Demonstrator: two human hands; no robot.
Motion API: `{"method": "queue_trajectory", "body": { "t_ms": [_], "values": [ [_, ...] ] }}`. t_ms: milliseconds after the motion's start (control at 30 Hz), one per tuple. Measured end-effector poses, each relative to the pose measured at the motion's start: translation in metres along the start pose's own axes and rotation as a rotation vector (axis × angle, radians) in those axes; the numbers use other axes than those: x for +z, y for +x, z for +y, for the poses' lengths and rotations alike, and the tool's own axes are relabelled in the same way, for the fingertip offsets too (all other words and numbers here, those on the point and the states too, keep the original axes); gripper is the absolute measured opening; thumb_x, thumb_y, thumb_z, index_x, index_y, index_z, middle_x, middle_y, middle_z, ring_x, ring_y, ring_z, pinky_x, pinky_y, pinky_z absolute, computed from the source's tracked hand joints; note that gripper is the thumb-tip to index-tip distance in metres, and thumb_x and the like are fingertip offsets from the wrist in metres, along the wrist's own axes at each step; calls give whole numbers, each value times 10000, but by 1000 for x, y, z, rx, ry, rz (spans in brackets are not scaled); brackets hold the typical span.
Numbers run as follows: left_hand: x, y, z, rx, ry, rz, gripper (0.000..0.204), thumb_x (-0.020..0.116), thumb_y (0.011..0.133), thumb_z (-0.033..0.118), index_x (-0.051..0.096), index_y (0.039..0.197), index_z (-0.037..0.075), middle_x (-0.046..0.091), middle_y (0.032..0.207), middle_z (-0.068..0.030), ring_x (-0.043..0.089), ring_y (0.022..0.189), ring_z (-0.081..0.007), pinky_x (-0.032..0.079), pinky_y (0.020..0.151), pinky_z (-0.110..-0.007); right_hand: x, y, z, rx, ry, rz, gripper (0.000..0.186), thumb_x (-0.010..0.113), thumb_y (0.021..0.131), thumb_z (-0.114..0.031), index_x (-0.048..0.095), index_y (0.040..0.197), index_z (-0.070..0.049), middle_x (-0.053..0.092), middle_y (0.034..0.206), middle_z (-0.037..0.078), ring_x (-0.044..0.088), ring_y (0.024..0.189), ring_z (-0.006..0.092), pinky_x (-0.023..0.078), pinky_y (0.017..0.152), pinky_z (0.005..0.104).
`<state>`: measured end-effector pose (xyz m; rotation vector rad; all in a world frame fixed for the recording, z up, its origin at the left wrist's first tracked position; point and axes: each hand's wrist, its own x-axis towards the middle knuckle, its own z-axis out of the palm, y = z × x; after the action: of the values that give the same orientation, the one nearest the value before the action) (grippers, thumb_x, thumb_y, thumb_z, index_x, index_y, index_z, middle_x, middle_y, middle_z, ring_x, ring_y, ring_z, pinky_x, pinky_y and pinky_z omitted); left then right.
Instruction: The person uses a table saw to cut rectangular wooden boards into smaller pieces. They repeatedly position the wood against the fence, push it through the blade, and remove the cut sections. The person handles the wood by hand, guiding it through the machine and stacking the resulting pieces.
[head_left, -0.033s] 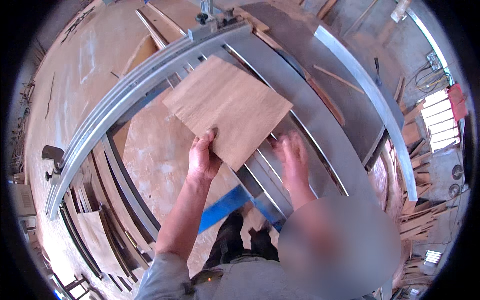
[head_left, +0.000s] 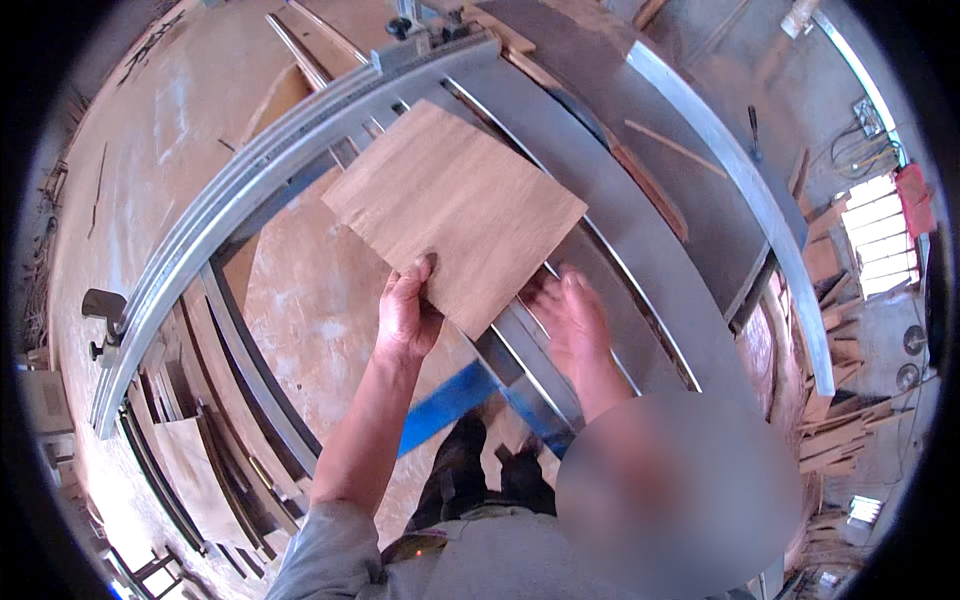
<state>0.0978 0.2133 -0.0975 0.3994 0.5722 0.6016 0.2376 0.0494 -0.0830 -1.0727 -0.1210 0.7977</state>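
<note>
A square, thin brown wooden panel (head_left: pixel 455 205) is held tilted above a metal sliding-table saw bed (head_left: pixel 560 150). My left hand (head_left: pixel 408 305) grips its near left edge, thumb on top and fingers underneath. Beside the panel's lower right edge is my right hand (head_left: pixel 572 318), fingers stretched toward the wood and apart from one another. Whether its fingertips touch the panel I cannot tell. Narrow slots and bright metal strips run along the bed beneath both hands.
A long aluminium fence rail (head_left: pixel 200 240) curves along the left, with a clamp block (head_left: pixel 400 55) at its far end. A pale metal bar (head_left: pixel 740 170) lies to the right. Wood offcuts (head_left: pixel 840 440) are heaped at far right, and boards (head_left: pixel 195 470) lean at lower left.
My right hand has shifted slightly left and down, closer to the panel's edge, and its fingers look less blurred. The panel and my left hand stay nearly in place.
</note>
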Motion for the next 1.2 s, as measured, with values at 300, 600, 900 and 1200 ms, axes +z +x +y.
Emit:
{"method": "queue_trajectory", "body": {
  "t_ms": [300, 600, 900, 1200],
  "values": [
    [-42, -54, -6, 40, 757, -3, 454, 553, 978, 379, 576, 1158, -38, 660, 973, -125, 657, 864, -214, 541, 795, -343, -29, -55, 7, 211, 370, 120, 494, 635, 897, -202, 434, 1343, -134, 531, 1270, 55, 503, 1179, 230, 418, 986, 456],
    [-124, -131, -24, -207, 2051, 104, 653, 279, 976, 609, 692, 1011, 105, 658, 987, -258, 603, 1002, -451, 461, 879, -518, -105, -85, -24, 176, 216, 271, 484, 625, 927, -280, 429, 1353, -161, 521, 1280, 26, 504, 1175, 202, 442, 963, 424],
    [-139, -136, -25, -157, 2163, -1, 724, 207, 982, 608, 663, 968, 45, 642, 1003, -281, 595, 1003, -463, 450, 884, -519, -132, -102, -29, 151, 353, 300, 420, 589, 944, -283, 474, 1328, -158, 555, 1276, 31, 541, 1164, 219, 455, 966, 432],
    [-140, -145, -22, -316, 2117, 20, 715, 256, 960, 653, 664, 1035, 70, 656, 1035, -245, 603, 1041, -432, 469, 887, -489, -118, -86, -51, -11, 340, 307, 420, 551, 940, -248, 472, 1320, -87, 563, 1259, 103, 559, 1143, 276, 466, 947, 477]
  ]
}}
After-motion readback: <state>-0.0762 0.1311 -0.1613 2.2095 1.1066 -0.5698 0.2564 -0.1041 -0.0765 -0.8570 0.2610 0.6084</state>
